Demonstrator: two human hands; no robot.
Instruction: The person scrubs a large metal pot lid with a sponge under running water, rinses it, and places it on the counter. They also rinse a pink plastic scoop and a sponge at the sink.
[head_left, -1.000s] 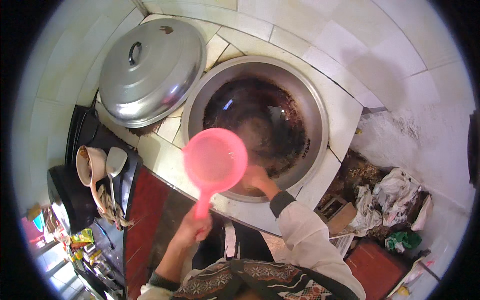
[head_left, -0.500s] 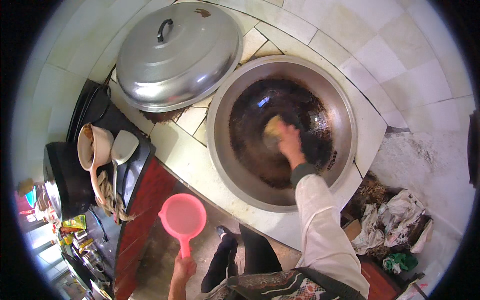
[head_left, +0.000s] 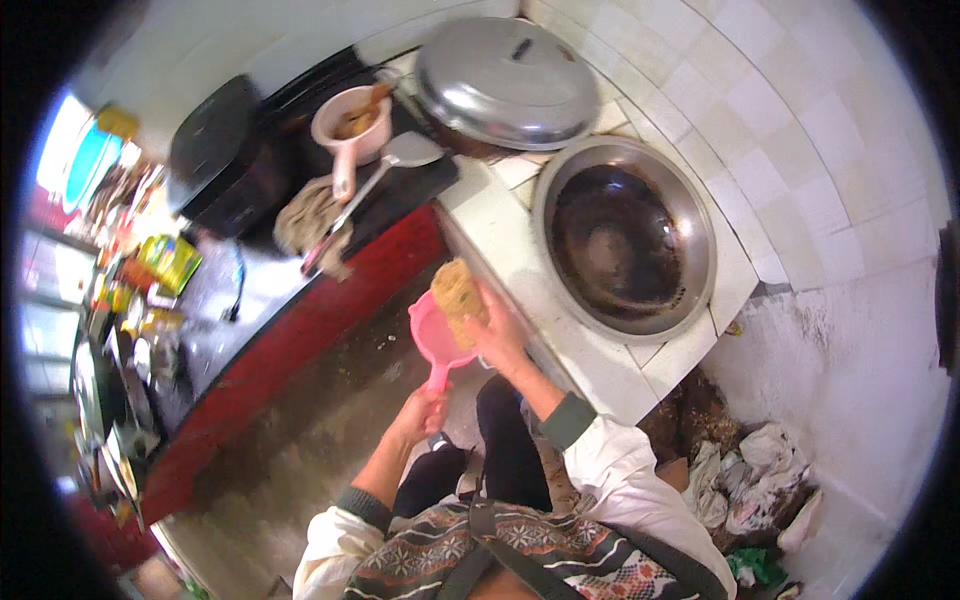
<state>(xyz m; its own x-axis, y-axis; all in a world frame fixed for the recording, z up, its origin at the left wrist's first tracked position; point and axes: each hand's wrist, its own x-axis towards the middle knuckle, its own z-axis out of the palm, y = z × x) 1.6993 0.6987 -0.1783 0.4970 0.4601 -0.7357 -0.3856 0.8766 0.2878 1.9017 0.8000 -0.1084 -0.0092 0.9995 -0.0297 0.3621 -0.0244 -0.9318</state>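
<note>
Gripping the handle of a round pink plastic dipper (head_left: 434,335) in the curled left hand (head_left: 421,413) and holding a tan fibrous pad (head_left: 457,298) in the right hand (head_left: 498,335), over the dipper's right side, near the front edge of a white-tiled counter (head_left: 510,230). Covering part of the dipper's bowl with pad and hand, too much to tell its contents, and partly hiding the right fingers. Hard to make out, inside the wide grey metal wok (head_left: 698,245) sunk in the counter: liquid or dark stain.
</note>
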